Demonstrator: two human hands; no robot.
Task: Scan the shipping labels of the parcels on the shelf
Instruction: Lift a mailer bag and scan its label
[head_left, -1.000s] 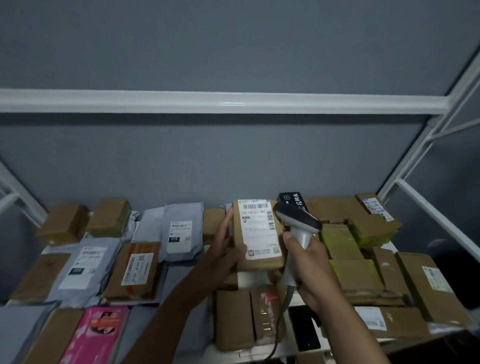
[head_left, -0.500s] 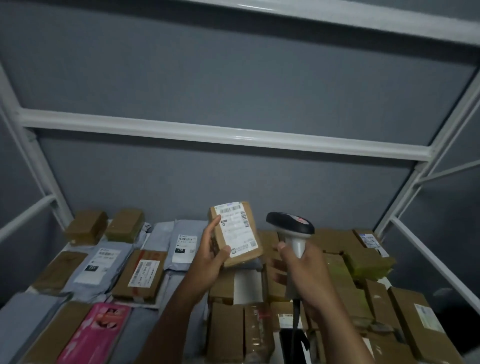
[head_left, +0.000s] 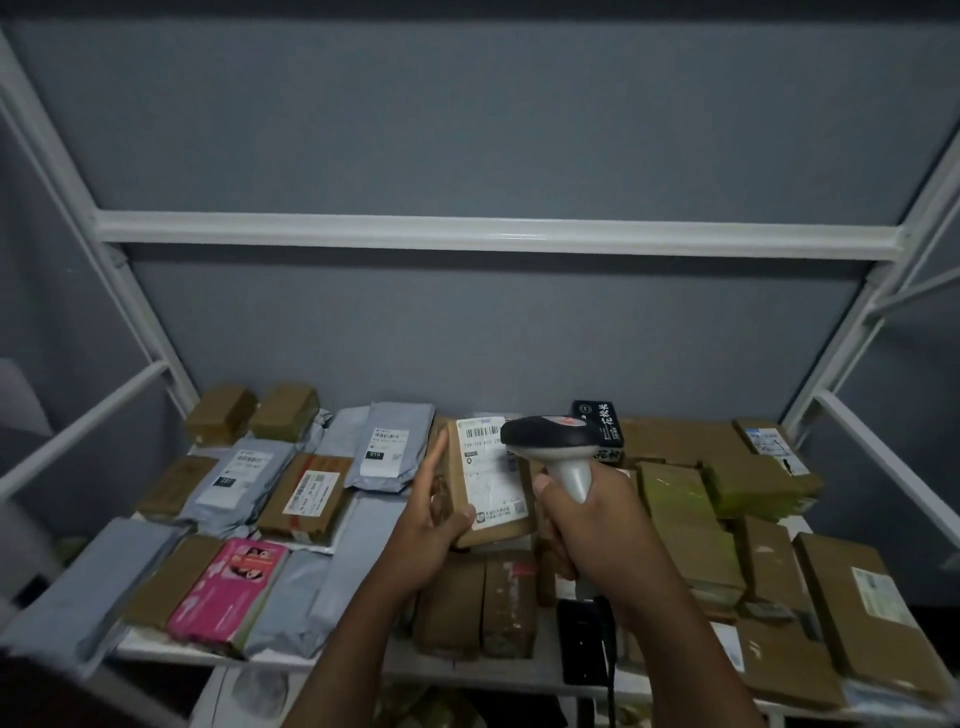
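Observation:
My left hand holds a small brown cardboard parcel above the middle of the shelf, thumb on its lower front and fingers along its left side. A white shipping label with a barcode faces me. My right hand grips the grey handle of a handheld barcode scanner. The scanner's black head sits over the label's upper right corner and hides part of the barcode. A cable hangs down from the handle.
The white metal shelf is packed with brown boxes, grey poly mailers, a pink parcel and a black box at the back. White frame rails cross behind and slant down both sides. A grey wall stands behind.
The held parcel has come back right and lower, and the scanner head now overlaps its label. Half a second ago they were apart. The view has also shifted.

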